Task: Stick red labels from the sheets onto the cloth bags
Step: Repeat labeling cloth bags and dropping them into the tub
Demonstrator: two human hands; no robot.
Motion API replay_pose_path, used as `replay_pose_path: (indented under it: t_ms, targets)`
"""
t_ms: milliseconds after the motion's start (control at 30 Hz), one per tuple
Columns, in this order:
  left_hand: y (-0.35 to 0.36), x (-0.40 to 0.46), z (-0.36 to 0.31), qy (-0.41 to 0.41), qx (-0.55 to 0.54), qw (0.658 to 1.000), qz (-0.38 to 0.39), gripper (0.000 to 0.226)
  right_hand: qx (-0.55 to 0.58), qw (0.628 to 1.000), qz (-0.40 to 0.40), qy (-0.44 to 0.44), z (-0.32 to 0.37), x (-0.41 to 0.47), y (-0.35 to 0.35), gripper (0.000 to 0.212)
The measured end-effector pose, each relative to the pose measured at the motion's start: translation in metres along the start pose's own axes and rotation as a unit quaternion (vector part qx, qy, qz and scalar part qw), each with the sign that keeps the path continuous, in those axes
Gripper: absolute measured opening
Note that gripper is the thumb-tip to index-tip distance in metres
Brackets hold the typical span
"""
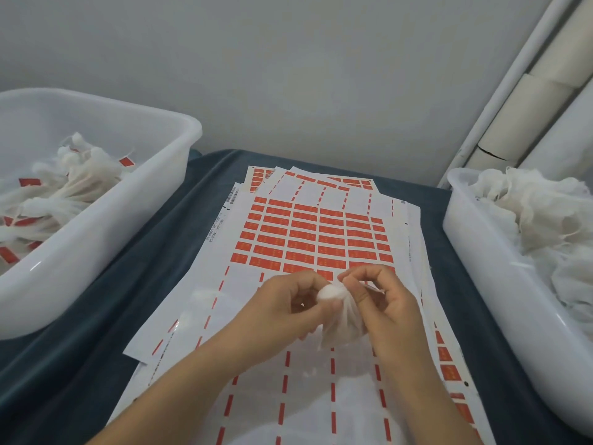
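Presently one cloth bag (337, 316) is held up over the label sheets (314, 239), just above the near edge of the red block, prob. so a label can be reached w/o setting the bag down. The bag's gathered neck is pinched by the left hand (305, 303), fingers curled round the bunched top; the right hand (385, 300) grips the same neck from the other side, thumb and fingers closed on the fabric. The body of the bag hangs below both hands, loose and sheer. Whether a label is already on it cannot be told; none is seen on the visible side.

The sheets are stacked and fanned at the middle of the dark-covered table (167, 239), w/ the top sheet partly stripped: near rows are bare backing w/ red dashes, far rows are full. Peeling appears to be done from the near side first, keeping reach short.

A left tub (179, 155) holds bags w/ red labels showing, so finished ones are likely dropped there. A right tub (465, 252) holds plain white bags, apparently the unlabelled supply. Flow thus seems to run right to left across the sheets.
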State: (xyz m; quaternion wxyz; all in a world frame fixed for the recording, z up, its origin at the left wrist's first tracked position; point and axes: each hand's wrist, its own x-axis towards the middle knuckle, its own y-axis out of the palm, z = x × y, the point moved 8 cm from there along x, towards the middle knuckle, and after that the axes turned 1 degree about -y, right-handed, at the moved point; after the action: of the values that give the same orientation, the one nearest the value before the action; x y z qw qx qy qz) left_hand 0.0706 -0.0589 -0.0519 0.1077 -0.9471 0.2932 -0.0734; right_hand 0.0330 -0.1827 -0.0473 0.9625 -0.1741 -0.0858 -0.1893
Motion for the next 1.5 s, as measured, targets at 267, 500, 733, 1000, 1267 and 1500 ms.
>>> replay_pose_path:
  t_ms: [267, 500, 733, 1000, 1267, 1500]
  targets:
    - [0.001, -0.003, -0.007, 0.008, -0.007, 1.0, 0.012, 0.022, 0.078, 0.995, 0.026, 0.056, -0.004, 0.002, 0.001, 0.057]
    - [0.001, -0.002, -0.002, 0.01, 0.014, 1.0, 0.005, 0.006, 0.025, 0.997, 0.065, 0.042, -0.006, 0.001, 0.004, 0.021]
    - [-0.005, 0.0, 0.002, -0.005, 0.044, 0.999, -0.031, 0.008, 0.069, 0.986, 0.114, 0.101, -0.013, -0.005, 0.011, 0.021]
    - [0.001, 0.001, 0.005, -0.015, -0.016, 0.999, 0.034, 0.011, 0.037, 0.989, 0.134, 0.055, -0.002, -0.002, 0.008, 0.028]
    - [-0.008, 0.0, -0.008, 0.04, 0.014, 0.999, 0.018, 0.021, 0.033, 0.985, 0.129, 0.109, -0.013, -0.006, 0.016, 0.029]
    - [-0.001, -0.007, -0.011, 0.128, 0.228, 0.965, -0.013, 0.025, 0.096, 0.966, 0.154, 0.182, -0.02, -0.013, 0.018, 0.021]
